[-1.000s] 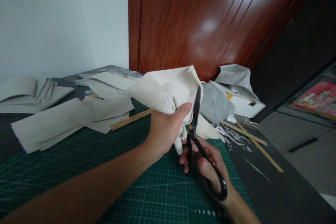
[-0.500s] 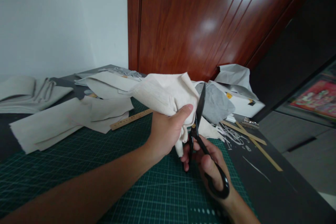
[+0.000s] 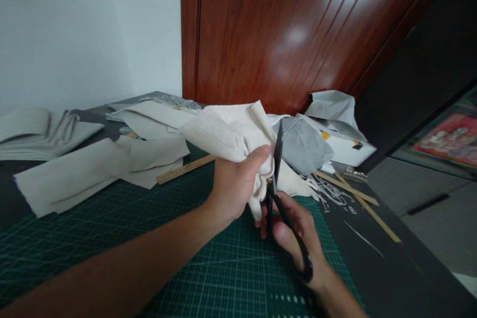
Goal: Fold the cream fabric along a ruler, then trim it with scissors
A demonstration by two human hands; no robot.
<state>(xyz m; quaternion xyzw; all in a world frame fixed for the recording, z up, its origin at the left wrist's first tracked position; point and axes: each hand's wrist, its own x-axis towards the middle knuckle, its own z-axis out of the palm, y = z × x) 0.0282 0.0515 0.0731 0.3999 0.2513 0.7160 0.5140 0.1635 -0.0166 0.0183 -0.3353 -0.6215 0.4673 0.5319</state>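
cream cloth [image 3: 229, 131] is bunched in the left hand [image 3: 233, 189], held up over the far part of the green cutting mat [image 3: 208, 263]. left hand: closed, thumb pressed on the cloth. right hand [image 3: 300, 223]: closed round the handles of the black scissors [image 3: 278, 164], thumb in one loop. one blade shows upright at the cloth's right edge; can't tell how far the blades are open.

edges, left to right: folded cloth stack [image 3: 32, 136] at the table's left, by the wall. flat fabric pieces [image 3: 74, 174] overlap the mat's far left edge. wooden ruler [image 3: 184, 169] lies on the mat just right of them. mat grid shows between the forearms and left of the left one. grey cloth [image 3: 305, 144] and white box [image 3: 346, 151] sit near the door [image 3: 261, 35]. white trimmings [image 3: 333, 193] and crossed wooden strips [image 3: 380, 223] are past the mat's right edge. dark table [image 3: 395, 278] shows from there to its right edge, with a thin pale strip [image 3: 363, 238] on it.

vs last frame: scissors shifted left and more upright, blade now nearer the cloth. cloth's top corner a bit further left. right hand moved left with the handles; left hand about the same.

relative to hands: cloth is above and beyond the left hand, a tail of it hanging between both hands; right hand is lower right of it.
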